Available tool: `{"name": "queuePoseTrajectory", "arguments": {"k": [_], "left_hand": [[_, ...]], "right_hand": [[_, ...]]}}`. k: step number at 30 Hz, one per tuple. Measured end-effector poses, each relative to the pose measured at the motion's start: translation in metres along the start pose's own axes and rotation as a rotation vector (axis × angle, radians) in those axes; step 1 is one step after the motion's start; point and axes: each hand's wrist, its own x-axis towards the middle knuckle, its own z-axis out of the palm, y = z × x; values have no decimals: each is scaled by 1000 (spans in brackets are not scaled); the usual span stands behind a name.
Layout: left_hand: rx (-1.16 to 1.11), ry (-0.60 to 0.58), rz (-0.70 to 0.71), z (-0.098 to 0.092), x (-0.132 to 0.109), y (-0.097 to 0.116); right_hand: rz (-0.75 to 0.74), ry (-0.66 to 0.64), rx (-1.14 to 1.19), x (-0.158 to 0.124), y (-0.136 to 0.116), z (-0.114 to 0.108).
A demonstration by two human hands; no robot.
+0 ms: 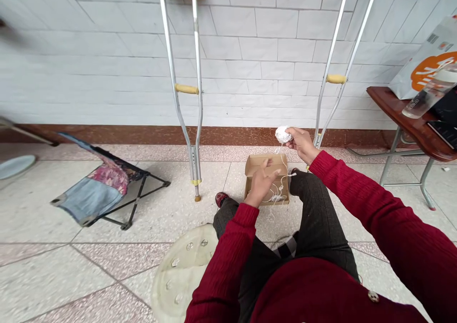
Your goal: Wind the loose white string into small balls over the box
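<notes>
My right hand [303,144] is closed on a ball of white string [283,135], held up in front of the wall. A loose strand hangs from the ball toward an open cardboard box [266,161] on the floor between my feet. Over the left part of the box is my left hand [262,184], its fingers spread with nothing visible gripped in them. Inside the box lies a loose tangle of white string [276,197], partly hidden by that hand. A little string trails over the box's front edge.
Two crutches, a left one [195,137] and a right one [335,79], lean on the tiled wall. A folding stool [96,189] stands at left, a pale round plastic stool [178,275] beside me. At right, a brown table [396,111] bears a bottle [424,99] and a bag [416,58].
</notes>
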Motion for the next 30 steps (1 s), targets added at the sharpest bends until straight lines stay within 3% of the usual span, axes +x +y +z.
{"name": "queuePoseTrajectory", "arguments": {"k": [3, 6, 10, 14, 19, 23, 30], "left_hand": [[-100, 93, 61, 12, 13, 25], [-339, 100, -34, 15, 19, 37], [-697, 23, -158, 6, 13, 42], [-850, 104, -156, -4, 7, 43], [-831, 172, -91, -5, 6, 41], [-805, 194, -117, -3, 8, 35], [-566, 4, -202, 6, 3, 32]], "right_hand": [[21, -28, 6, -6, -1, 5], [23, -40, 12, -10, -1, 4], [32, -32, 47, -10, 5, -8], [85, -5, 91, -5, 15, -21], [117, 3, 183, -9, 23, -22], [149, -82, 264, -21, 27, -17], [123, -124, 317, -24, 20, -13]]}}
